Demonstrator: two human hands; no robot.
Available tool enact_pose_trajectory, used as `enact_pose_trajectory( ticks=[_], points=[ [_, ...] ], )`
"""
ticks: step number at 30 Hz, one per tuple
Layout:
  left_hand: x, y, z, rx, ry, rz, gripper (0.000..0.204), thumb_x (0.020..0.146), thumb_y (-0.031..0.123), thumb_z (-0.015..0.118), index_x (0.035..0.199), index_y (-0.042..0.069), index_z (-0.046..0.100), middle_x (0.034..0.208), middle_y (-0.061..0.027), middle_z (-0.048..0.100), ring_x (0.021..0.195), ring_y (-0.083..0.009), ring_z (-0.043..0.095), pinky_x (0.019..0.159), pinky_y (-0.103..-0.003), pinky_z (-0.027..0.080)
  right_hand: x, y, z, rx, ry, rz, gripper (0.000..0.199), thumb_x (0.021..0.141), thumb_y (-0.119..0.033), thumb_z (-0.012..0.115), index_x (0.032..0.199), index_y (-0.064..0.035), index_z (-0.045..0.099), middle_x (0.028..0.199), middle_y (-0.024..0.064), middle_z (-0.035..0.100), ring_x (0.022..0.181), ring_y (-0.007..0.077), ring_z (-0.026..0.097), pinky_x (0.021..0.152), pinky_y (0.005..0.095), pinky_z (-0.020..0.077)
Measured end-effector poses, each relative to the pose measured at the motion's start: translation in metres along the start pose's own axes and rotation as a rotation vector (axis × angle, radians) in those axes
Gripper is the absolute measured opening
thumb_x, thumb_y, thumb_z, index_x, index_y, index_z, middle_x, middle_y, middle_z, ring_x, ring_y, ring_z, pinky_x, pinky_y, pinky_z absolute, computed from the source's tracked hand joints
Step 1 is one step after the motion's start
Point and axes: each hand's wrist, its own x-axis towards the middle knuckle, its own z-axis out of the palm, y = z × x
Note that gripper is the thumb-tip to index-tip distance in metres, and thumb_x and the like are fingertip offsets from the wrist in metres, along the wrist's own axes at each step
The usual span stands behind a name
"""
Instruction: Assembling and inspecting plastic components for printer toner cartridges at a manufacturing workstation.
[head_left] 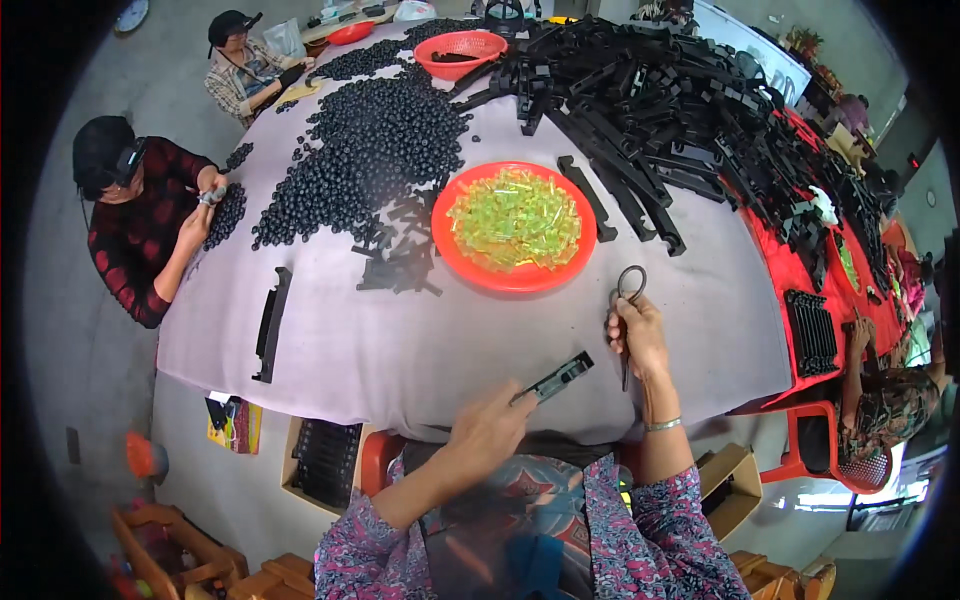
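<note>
My left hand [487, 430] is closed around one end of a short black plastic part [560, 378], whose slotted end points up and right over the near table edge. To its right, my right hand [640, 330] grips a pair of dark scissors [632, 270]. One handle loop stands out beyond the fingers and the narrow tip points back toward me; the fingers hide the rest. Ahead of both hands sits a round red tray [462, 268] filled with small yellow-green clear tubes [515, 220]. A long black plastic strip [270, 325] lies alone at the left.
Small black round pieces [370, 140] are heaped at the far left, beside flat black pieces [400, 250]. Long black strips [620, 90] pile up at the far right. A red basket [460, 45] stands at the back. Co-workers sit left and right; open cartons [730, 485] flank my seat.
</note>
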Motion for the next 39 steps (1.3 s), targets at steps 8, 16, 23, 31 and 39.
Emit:
enact_pose_trajectory(
  ticks=[8,16,23,31,39],
  points=[
    [-0.012,-0.006,-0.010,0.010,0.019,0.012,0.028,0.083,0.007,0.072,0.110,0.005,0.066,0.105,-0.0123,0.060,0.095,-0.0320,0.063,0.079,-0.043,0.054,-0.004,0.003,0.016,-0.734,0.194,-0.341,0.035,0.086,-0.028,0.074,0.082,0.0060,0.070,0.065,0.0154,0.065,0.063,0.0254,0.066,0.061,0.0440,0.0493],
    [-0.020,-0.010,-0.008,0.039,0.044,0.040,0.030,0.081,0.006,0.074,0.110,0.005,0.067,0.104,-0.0120,0.060,0.092,-0.0318,0.064,0.077,-0.042,0.053,-0.004,0.010,0.013,-0.915,0.238,-0.469,0.032,0.083,-0.025,0.077,0.097,0.0007,0.064,0.076,0.0158,0.068,0.071,0.0369,0.066,0.067,0.0462,0.0509],
    [-0.024,-0.014,-0.004,0.042,0.135,0.070,0.026,0.081,0.006,0.074,0.106,0.005,0.068,0.101,-0.0117,0.061,0.091,-0.0321,0.064,0.076,-0.043,0.052,-0.069,0.001,0.035,-0.691,0.287,-0.673,0.023,0.087,-0.008,0.074,0.105,0.0005,0.063,0.080,0.0087,0.062,0.058,0.0216,0.055,0.057,0.0345,0.0490],
    [-0.023,-0.017,0.003,-0.028,0.233,0.099,0.023,0.080,0.006,0.075,0.103,0.004,0.072,0.098,-0.0125,0.064,0.089,-0.0322,0.064,0.077,-0.042,0.052,-0.125,0.018,0.066,-0.868,-0.088,-0.733,0.015,0.089,-0.015,0.073,0.093,-0.0032,0.065,0.088,0.0149,0.067,0.075,0.0384,0.068,0.063,0.0441,0.0533],
    [-0.024,-0.017,0.006,-0.065,0.229,0.070,0.023,0.080,0.004,0.074,0.102,0.004,0.072,0.097,-0.0126,0.064,0.089,-0.0318,0.064,0.077,-0.041,0.053,-0.125,0.030,0.071,-0.869,-0.103,-0.648,0.024,0.086,-0.020,0.076,0.096,-0.0029,0.062,0.090,0.0174,0.067,0.076,0.0411,0.067,0.064,0.0492,0.0517]
  ],
)
